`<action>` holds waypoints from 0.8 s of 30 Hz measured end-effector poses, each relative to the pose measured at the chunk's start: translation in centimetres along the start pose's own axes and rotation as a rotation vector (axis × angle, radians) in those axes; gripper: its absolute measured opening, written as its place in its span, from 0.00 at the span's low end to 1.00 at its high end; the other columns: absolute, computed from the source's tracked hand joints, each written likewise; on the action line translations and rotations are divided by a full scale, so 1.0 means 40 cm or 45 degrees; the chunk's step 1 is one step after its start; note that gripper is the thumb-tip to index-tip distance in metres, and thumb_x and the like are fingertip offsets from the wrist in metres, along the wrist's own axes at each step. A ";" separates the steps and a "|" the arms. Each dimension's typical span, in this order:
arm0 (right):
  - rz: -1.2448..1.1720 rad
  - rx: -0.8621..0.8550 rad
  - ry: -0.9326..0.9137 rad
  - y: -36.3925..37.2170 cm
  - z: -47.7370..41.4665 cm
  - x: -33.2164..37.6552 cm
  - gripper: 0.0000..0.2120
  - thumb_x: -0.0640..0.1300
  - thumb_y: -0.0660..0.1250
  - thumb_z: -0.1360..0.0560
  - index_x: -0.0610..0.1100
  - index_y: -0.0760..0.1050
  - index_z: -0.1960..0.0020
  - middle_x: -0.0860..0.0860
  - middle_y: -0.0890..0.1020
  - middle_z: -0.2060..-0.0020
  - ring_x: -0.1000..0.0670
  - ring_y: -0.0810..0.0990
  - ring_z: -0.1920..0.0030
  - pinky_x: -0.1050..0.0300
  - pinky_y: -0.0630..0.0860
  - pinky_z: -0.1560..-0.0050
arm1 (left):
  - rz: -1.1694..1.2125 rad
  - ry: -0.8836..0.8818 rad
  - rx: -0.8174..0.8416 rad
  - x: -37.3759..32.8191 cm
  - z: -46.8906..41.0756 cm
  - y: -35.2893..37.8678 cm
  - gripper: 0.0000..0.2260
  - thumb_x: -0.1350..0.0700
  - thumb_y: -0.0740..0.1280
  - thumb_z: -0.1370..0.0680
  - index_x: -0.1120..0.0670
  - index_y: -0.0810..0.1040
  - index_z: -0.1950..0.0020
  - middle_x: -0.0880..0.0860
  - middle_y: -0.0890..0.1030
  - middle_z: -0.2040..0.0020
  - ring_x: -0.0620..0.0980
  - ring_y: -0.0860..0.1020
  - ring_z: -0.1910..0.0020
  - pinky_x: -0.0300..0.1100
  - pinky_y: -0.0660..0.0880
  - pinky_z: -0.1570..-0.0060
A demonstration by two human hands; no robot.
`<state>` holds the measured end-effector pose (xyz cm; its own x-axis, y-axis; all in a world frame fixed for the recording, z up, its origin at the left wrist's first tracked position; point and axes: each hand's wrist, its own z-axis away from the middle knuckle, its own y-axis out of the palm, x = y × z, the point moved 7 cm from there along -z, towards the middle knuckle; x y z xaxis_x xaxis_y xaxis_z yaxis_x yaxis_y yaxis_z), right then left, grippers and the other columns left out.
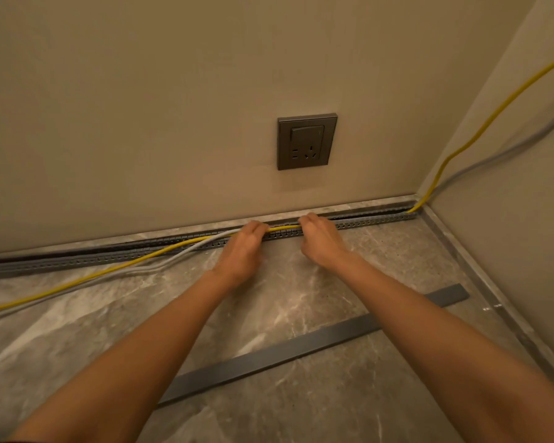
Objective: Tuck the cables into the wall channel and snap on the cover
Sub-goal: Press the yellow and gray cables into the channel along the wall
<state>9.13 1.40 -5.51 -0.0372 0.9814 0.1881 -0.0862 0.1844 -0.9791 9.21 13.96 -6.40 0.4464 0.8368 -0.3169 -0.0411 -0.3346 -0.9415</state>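
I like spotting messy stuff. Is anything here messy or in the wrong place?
Yes. Left of the hands, the yellow cable and grey cable sprawl over the floor instead of sitting in the channel. The cover lies loose on the floor, not snapped on.

two bare forearms, no sleeves, watch or rings; left hand [242, 247] and right hand [322, 241] ungloved.
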 end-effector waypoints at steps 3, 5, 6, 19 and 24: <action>-0.053 -0.001 -0.075 0.006 -0.001 0.067 0.19 0.30 0.60 0.27 0.34 0.71 0.36 0.39 0.73 0.37 0.39 0.72 0.36 0.49 0.69 0.36 | -0.228 -0.098 -0.119 0.064 0.027 -0.043 0.15 0.76 0.71 0.39 0.67 0.78 0.54 0.67 0.80 0.57 0.67 0.80 0.58 0.53 0.79 0.63; -0.069 0.020 -0.153 0.022 0.003 0.129 0.19 0.30 0.60 0.26 0.34 0.71 0.36 0.39 0.72 0.36 0.39 0.72 0.35 0.49 0.70 0.35 | -0.349 -0.211 -0.089 0.109 0.046 -0.068 0.13 0.70 0.69 0.32 0.64 0.76 0.50 0.65 0.79 0.50 0.65 0.78 0.50 0.53 0.76 0.55; -0.061 0.033 -0.179 0.031 0.006 0.154 0.19 0.30 0.60 0.26 0.34 0.71 0.35 0.40 0.71 0.36 0.39 0.71 0.36 0.49 0.70 0.34 | -0.389 -0.274 -0.039 0.133 0.055 -0.073 0.12 0.67 0.66 0.28 0.63 0.74 0.45 0.63 0.77 0.45 0.63 0.75 0.44 0.53 0.73 0.49; 0.066 -0.022 -0.018 0.056 0.000 0.236 0.14 0.33 0.59 0.25 0.34 0.73 0.40 0.40 0.71 0.37 0.39 0.73 0.40 0.51 0.66 0.35 | -0.434 -0.287 0.119 0.291 0.091 -0.095 0.11 0.66 0.59 0.23 0.62 0.73 0.42 0.63 0.75 0.41 0.62 0.73 0.42 0.53 0.71 0.47; 0.046 -0.002 0.027 0.047 -0.007 0.241 0.14 0.35 0.60 0.25 0.33 0.73 0.40 0.39 0.70 0.35 0.40 0.72 0.38 0.50 0.67 0.34 | -0.275 -0.302 0.141 0.316 0.069 -0.100 0.10 0.65 0.59 0.22 0.64 0.74 0.43 0.65 0.75 0.41 0.64 0.74 0.43 0.54 0.71 0.46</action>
<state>8.87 11.21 -5.54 -0.0188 0.9884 0.1508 -0.0839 0.1488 -0.9853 12.54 27.06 -6.97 0.2355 0.9651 -0.1143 -0.0710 -0.1002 -0.9924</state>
